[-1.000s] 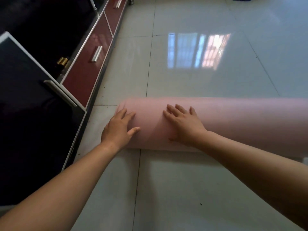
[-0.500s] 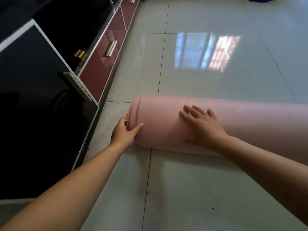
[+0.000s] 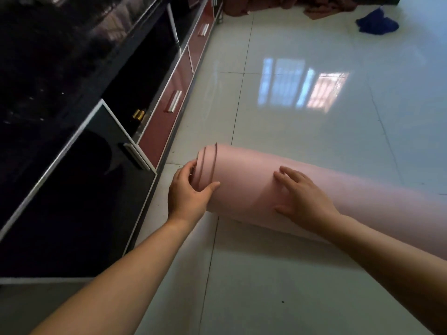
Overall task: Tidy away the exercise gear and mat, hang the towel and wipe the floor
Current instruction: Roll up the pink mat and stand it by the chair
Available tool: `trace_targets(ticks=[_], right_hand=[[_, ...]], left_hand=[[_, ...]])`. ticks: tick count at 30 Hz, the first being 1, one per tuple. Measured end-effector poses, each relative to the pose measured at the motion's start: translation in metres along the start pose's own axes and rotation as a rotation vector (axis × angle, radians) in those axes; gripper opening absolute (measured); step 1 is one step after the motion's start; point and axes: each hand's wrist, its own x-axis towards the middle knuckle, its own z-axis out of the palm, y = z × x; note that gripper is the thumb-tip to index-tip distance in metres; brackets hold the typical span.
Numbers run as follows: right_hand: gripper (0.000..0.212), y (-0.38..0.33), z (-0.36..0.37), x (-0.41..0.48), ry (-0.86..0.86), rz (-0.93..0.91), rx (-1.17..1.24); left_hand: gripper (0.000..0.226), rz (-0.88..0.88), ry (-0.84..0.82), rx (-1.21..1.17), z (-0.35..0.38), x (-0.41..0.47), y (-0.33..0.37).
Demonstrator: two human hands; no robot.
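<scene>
The left hand point(image 3: 187, 197) has slid off the top to cup the rolled mat point(image 3: 254, 187) by its end. The right hand point(image 3: 302, 198) lies flat, fingers spread, on the roll. Mat rolled but not stowed; a blue cloth point(image 3: 377, 24) lies on the floor point(image 3: 302, 131).

The right end of the rolled pink mat point(image 3: 254, 187) is cut off by the frame's edge. The fingertips point(image 3: 193, 165) of the left hand point(image 3: 187, 195) are hidden behind the mat's rolled end — only the thumb is seen on top. A blue cloth point(image 3: 376, 24) and a brown fabric heap point(image 3: 290, 6) lie far off, the heap cropped at the top. The dark cabinet point(image 3: 72, 189) interior cannot be made out.
</scene>
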Motion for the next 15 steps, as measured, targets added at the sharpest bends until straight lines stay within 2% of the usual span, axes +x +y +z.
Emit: trace_targets(ticks=[7, 15], right_hand=[[0.081, -0.024, -0.147, -0.061, 0.019, 0.132, 0.156], [0.074, -0.071, -0.324, -0.097, -0.028, 0.023, 0.214]], left_hand=[[0.071, 0.23, -0.009, 0.174, -0.056, -0.034, 0.161], [0.071, 0.521, -0.047, 0.576, -0.123, -0.044, 0.291]])
